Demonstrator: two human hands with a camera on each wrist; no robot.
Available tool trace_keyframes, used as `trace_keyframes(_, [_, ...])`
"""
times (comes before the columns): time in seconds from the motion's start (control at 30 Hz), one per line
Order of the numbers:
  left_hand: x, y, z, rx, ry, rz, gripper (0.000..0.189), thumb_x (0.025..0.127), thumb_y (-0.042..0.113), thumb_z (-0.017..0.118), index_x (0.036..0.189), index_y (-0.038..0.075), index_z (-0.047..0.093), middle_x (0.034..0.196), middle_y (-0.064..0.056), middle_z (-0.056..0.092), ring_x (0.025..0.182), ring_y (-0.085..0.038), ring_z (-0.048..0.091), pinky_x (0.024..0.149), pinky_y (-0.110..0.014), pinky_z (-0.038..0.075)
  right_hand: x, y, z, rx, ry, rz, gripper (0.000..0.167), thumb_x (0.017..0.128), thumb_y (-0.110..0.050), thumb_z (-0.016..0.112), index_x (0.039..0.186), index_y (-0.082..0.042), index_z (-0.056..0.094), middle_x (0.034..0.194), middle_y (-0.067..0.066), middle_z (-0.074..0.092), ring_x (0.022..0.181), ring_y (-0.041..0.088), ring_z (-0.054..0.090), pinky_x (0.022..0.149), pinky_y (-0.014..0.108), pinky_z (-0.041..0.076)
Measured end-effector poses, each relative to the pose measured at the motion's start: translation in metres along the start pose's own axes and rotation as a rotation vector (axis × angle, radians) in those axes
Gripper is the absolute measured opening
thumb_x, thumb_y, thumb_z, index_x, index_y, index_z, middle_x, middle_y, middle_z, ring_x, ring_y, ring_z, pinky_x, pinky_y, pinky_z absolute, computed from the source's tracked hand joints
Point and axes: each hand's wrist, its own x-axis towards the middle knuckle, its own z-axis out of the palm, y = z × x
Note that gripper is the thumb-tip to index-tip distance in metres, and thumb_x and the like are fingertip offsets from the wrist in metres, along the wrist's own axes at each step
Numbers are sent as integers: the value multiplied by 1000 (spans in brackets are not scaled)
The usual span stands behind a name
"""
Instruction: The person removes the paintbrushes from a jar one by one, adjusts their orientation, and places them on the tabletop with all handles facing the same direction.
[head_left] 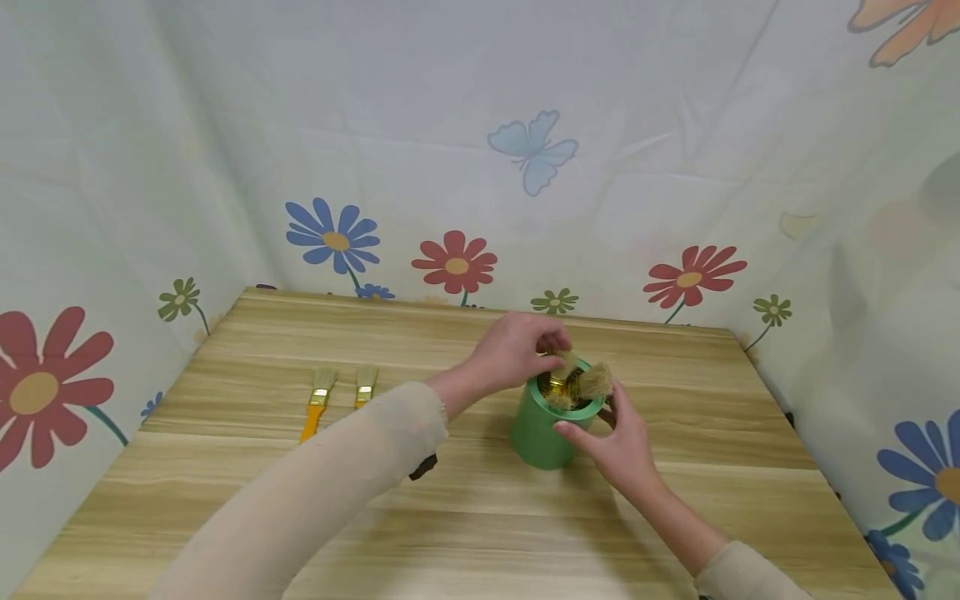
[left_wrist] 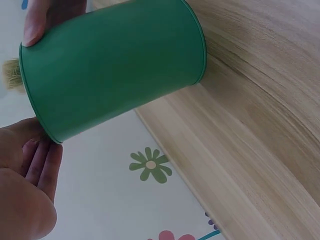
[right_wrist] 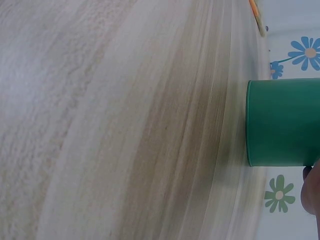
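A green cylindrical container (head_left: 542,433) stands on the wood-patterned table, holding several paintbrushes, bristles up. My left hand (head_left: 517,348) is over its rim and pinches a paintbrush (head_left: 564,371) by the bristle end; the handle is hidden inside. With thumb and fingers spread around the rim, my right hand (head_left: 622,442) grips the container from the right. Another paintbrush (head_left: 596,381) leans out toward that hand. In the left wrist view, the left hand (left_wrist: 27,185) is at the rim of the green container (left_wrist: 115,70). The right wrist view shows only part of the right hand (right_wrist: 311,192).
Two paintbrushes with orange handles lie on the table (head_left: 465,525) at left, a left one (head_left: 318,403) and a right one (head_left: 365,385) partly hidden by the left sleeve. A white cloth printed with flowers (head_left: 420,125) hangs behind and beside the table.
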Motion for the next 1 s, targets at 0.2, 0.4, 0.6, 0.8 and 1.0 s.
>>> trace_keyframes(0.2, [-1, 3, -2, -138, 1, -57, 13, 97, 16, 83, 108, 15, 77, 100, 3, 77, 90, -8, 72, 82, -21, 59, -1, -2, -1, -2, -6, 13, 88, 88, -21, 92, 159, -7, 42, 157, 14, 53, 144, 34, 52, 116, 53, 47])
trace_keyframes(0.4, [-4, 8, -10, -221, 21, -68, 12, 96, 16, 83, 107, 14, 77, 98, 3, 76, 88, -7, 71, 80, -21, 59, -1, -1, 0, 10, 3, 9, 86, 88, -19, 91, 158, -7, 43, 157, 13, 53, 144, 34, 52, 116, 54, 47])
trace_keyframes(0.6, [-7, 13, -22, -245, 77, -47, 14, 96, 15, 82, 109, 12, 77, 100, 1, 76, 89, -10, 72, 83, -21, 59, -1, 0, 0, 17, 5, 4, 85, 88, -18, 91, 157, -7, 44, 155, 13, 55, 144, 33, 53, 116, 53, 47])
trace_keyframes(0.8, [-8, 21, -42, -258, 153, -24, 15, 95, 13, 83, 108, 10, 78, 99, 0, 78, 89, -12, 74, 85, -22, 60, 0, 0, -1, 13, -2, 14, 88, 87, -22, 92, 158, -8, 43, 155, 12, 55, 144, 32, 53, 115, 51, 48])
trace_keyframes(1.0, [-10, 28, -70, -274, 216, -52, 15, 94, 14, 84, 109, 12, 79, 98, 1, 78, 90, -13, 74, 87, -26, 60, 0, -1, -1, 19, -7, 21, 88, 86, -21, 93, 158, -7, 43, 155, 13, 55, 143, 34, 53, 116, 53, 47])
